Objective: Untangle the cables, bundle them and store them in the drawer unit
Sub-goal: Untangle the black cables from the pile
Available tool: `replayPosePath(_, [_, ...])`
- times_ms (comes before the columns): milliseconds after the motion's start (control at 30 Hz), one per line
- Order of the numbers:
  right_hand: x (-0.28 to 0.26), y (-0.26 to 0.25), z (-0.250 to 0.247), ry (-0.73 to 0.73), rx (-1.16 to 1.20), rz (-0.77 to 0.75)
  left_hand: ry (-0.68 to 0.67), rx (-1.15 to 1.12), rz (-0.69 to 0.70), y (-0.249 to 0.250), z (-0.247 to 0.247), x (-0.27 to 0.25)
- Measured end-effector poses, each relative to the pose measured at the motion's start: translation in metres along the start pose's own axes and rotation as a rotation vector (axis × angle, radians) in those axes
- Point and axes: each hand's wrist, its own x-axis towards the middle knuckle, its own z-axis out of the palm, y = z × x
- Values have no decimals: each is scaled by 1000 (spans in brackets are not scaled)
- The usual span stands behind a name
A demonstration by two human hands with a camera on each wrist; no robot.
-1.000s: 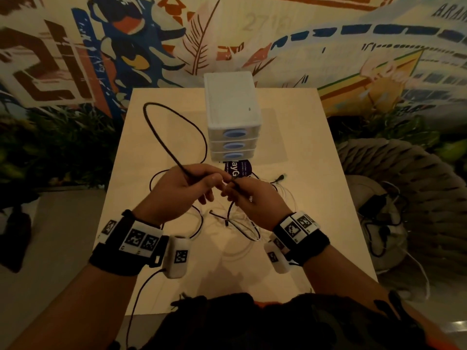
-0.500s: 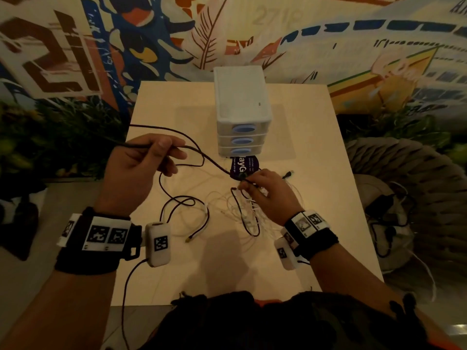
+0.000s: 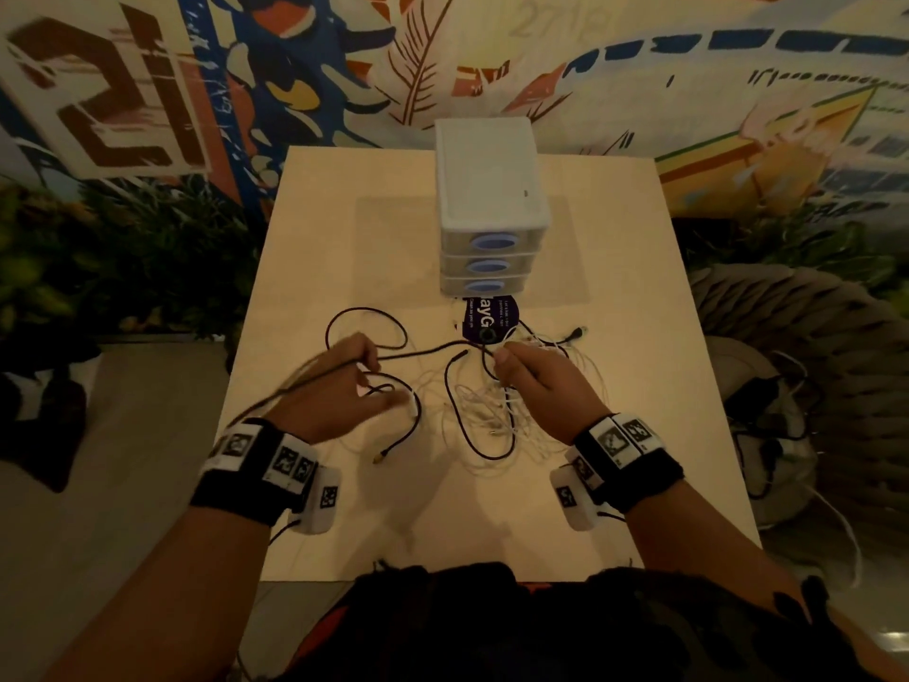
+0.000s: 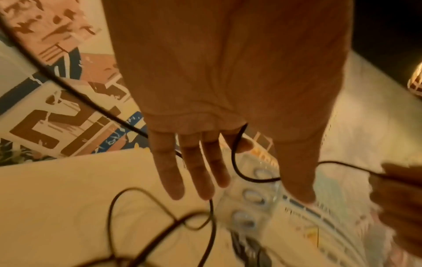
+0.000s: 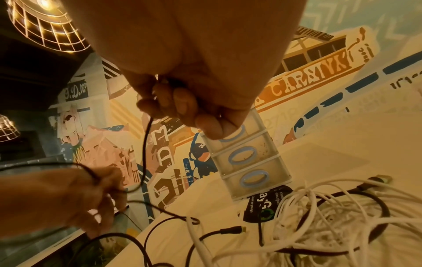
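A thin black cable (image 3: 428, 350) stretches between my two hands over the pale table (image 3: 344, 238). My left hand (image 3: 374, 376) holds it between thumb and curled index finger (image 4: 242, 144), the other fingers straight. My right hand (image 3: 506, 359) pinches the same black cable (image 5: 145, 144) in curled fingers (image 5: 182, 104), just in front of the drawer unit. More of this cable lies in loops beyond and beside the left hand. A tangle of white cables (image 3: 482, 411) with dark ones mixed in lies under the right hand. The white three-drawer unit (image 3: 492, 189) stands at the back, all drawers closed.
A purple sticker (image 3: 492, 317) lies in front of the drawer unit. A black cable end with a gold plug (image 3: 378, 457) rests near the left wrist. A woven seat (image 3: 811, 361) holding other cables stands right of the table, plants (image 3: 123, 253) on the left.
My left hand has come down from the raised left side toward the table's middle, and the black cable's loops now lie on the table. The right hand has stayed by the sticker.
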Motion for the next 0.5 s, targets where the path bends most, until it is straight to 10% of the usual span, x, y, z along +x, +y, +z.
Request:
replayPosePath(267, [-16, 1, 16, -194, -78, 127, 37, 174, 58, -33, 33, 8])
replayPosePath(500, [-18, -14, 29, -216, -2, 180, 403, 0, 331, -3, -38, 10])
